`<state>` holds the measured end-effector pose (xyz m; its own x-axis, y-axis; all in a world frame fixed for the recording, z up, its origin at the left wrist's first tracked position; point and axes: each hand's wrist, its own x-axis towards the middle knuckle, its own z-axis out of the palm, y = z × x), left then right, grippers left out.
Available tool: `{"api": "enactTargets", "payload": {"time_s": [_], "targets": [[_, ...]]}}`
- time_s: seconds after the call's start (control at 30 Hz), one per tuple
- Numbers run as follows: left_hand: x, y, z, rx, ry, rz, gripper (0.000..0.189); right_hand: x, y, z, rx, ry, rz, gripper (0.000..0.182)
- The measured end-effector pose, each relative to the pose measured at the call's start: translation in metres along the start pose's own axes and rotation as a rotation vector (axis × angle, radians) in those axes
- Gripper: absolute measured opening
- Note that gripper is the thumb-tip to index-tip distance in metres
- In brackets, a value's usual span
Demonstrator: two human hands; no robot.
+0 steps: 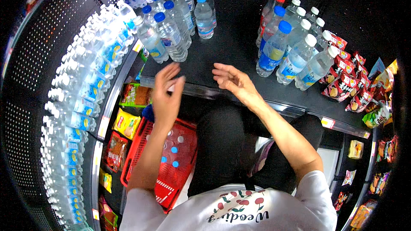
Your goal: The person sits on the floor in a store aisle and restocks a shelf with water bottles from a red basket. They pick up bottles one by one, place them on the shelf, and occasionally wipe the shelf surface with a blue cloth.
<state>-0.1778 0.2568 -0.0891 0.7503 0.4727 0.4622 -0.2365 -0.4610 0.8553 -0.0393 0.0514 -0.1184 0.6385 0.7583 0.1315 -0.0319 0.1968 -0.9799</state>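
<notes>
My left hand is raised above the front edge of a black shelf, its fingers apart and holding nothing. Facing it, my right hand hovers over the same edge, also empty. Just beyond my left hand stand upright clear plastic bottles with blue caps. Two light-blue-capped bottles are grouped beside them. Right of my right hand are a blue-capped bottle, white-capped bottles and red-capped bottles. Neither hand touches a bottle.
Long rows of white-capped bottles line the left shelf. Below my left arm is a red plastic basket holding several capped bottles. Snack bags stand at the right, and packaged snacks lie on lower shelves. My knees are under the shelf's front edge.
</notes>
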Motion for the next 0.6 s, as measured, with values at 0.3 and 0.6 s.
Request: {"api": "enactTargets", "payload": {"time_s": [0.3, 0.6], "targets": [[0.223, -0.055, 0.138, 0.356, 0.237, 0.355, 0.079, -0.001, 0.006, -0.012, -0.002, 0.03, 0.025, 0.056], [0.212, -0.047, 0.135, 0.447, 0.121, 0.309, 0.032, 0.0, 0.0, -0.02, 0.065, 0.083, 0.067, 0.058]]}}
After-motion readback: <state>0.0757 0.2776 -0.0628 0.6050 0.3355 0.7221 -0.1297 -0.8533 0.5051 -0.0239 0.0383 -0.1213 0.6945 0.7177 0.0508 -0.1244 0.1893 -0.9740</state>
